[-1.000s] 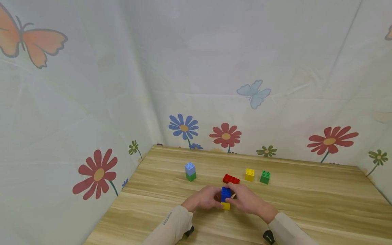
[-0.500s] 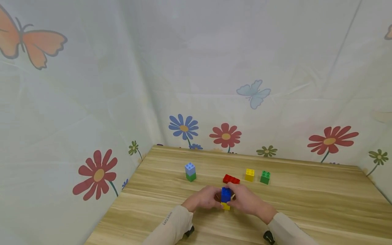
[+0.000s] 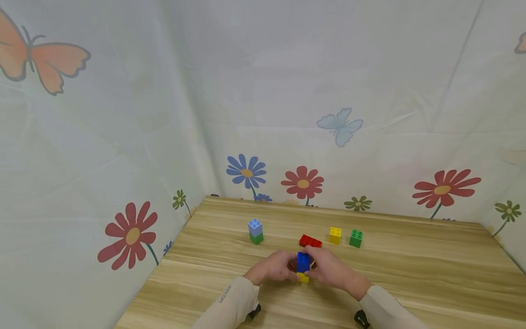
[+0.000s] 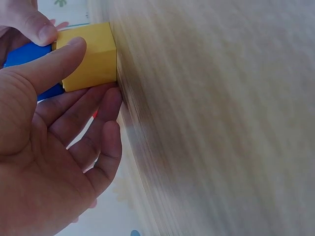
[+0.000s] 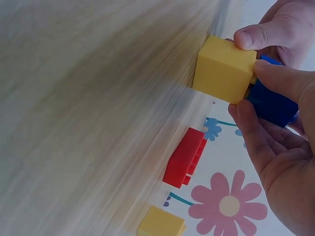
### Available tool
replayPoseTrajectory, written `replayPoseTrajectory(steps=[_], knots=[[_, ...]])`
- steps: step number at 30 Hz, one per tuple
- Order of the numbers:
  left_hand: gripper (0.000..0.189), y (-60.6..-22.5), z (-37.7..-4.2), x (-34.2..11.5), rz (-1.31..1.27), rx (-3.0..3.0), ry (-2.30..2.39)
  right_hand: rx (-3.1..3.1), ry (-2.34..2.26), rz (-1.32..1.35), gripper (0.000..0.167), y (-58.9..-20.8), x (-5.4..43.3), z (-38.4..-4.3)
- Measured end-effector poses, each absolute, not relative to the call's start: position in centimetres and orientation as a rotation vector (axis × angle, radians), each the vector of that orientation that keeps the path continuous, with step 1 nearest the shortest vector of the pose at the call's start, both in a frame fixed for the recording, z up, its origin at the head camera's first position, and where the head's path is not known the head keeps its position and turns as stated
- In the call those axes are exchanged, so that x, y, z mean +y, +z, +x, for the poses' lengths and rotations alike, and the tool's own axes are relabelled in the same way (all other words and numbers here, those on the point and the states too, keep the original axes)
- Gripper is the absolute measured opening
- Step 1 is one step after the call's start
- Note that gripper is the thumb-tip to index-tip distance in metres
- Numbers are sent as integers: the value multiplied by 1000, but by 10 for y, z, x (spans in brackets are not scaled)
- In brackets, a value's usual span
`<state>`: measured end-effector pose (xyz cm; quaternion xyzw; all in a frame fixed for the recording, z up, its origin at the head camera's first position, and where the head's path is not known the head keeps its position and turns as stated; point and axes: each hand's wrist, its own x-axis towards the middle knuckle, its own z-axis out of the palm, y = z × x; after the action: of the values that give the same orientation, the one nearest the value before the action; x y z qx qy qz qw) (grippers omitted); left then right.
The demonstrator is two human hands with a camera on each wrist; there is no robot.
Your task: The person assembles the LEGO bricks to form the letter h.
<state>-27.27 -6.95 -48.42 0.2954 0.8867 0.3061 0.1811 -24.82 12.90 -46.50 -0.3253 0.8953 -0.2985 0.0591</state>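
Observation:
A blue brick (image 3: 303, 262) stands over a yellow brick (image 3: 303, 278) on the wooden table, near the front middle. My left hand (image 3: 280, 265) grips the yellow brick, its thumb flat on one side and fingers behind, as the left wrist view shows. From the other side my right hand (image 3: 332, 269) pinches the blue brick (image 5: 272, 102), with the thumb tip close to the seam. A narrow gap with studs shows between the two bricks in the right wrist view. The yellow brick (image 5: 225, 70) touches the tabletop. Fingers cover part of the blue one.
Just behind the hands lies a long red brick (image 3: 310, 241). Farther right are another yellow brick (image 3: 334, 235) and a green brick (image 3: 355, 238). A light blue brick (image 3: 255, 227) sits on a green one (image 3: 256, 238) to the left. A flowered curtain (image 3: 271, 91) hangs behind the table.
My right thumb has slid slightly down the blue brick toward the seam. Both hands and the other bricks otherwise stay in place.

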Motion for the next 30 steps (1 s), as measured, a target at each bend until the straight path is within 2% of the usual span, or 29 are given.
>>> replayPoseTrajectory(steps=[15,30], knots=[[25,-486,-271,-68,828,2523,871,2726,-870,-1004,42,-466,130,-248],[26,-486,-270,-69,855,2527,876,2668,-918,-1071,47,-471,137,-251]])
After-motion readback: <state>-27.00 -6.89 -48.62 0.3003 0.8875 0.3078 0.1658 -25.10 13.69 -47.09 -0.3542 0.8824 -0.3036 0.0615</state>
